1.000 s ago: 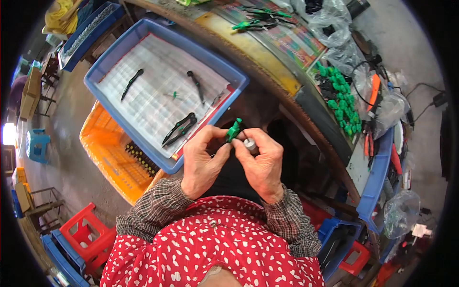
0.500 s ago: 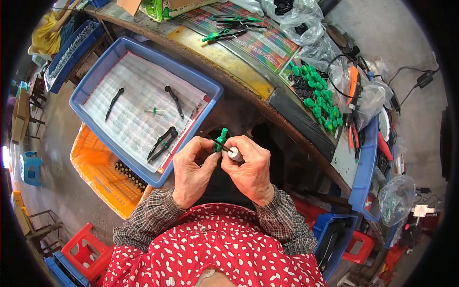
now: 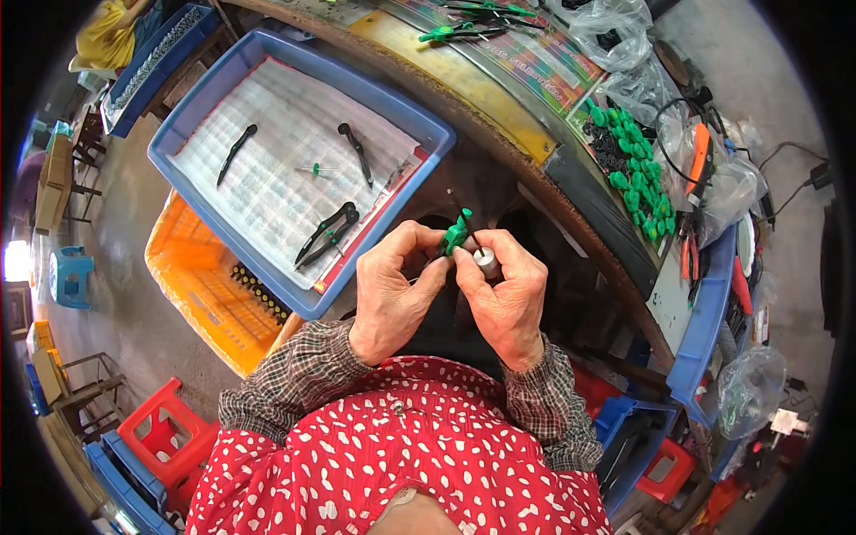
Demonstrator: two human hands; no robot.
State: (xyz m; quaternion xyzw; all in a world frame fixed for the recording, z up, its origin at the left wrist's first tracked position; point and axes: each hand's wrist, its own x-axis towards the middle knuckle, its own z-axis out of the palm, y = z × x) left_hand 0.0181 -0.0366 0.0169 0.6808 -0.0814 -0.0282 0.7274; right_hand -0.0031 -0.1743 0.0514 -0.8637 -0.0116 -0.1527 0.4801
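My two hands meet in front of my chest. My left hand [image 3: 392, 290] pinches a small green and black plastic part [image 3: 456, 234] between thumb and fingers. Thin dark ends stick out above it. My right hand [image 3: 506, 299] is closed around a short grey cylinder [image 3: 486, 259] with a thin dark rod, held against the green part; its exact kind is unclear. Left of the hands, a blue tray [image 3: 437, 143] lined with a white sheet carries slim black arm pieces [image 3: 236, 154] and a small green pin [image 3: 316, 169]. Fingers hide part of what I hold.
A workbench edge [image 3: 428, 85] runs diagonally ahead. On it lie a heap of green parts [image 3: 637, 174], plastic bags [image 3: 624, 89], orange-handled cutters [image 3: 700, 152] and green-black assemblies [image 3: 464, 33]. An orange crate [image 3: 192, 294] sits under the tray; a red stool [image 3: 169, 428] stands lower left.
The view has shifted, so tray and bench appear further up and to the right. My hands stay together, and the green part now tilts differently in my fingers.
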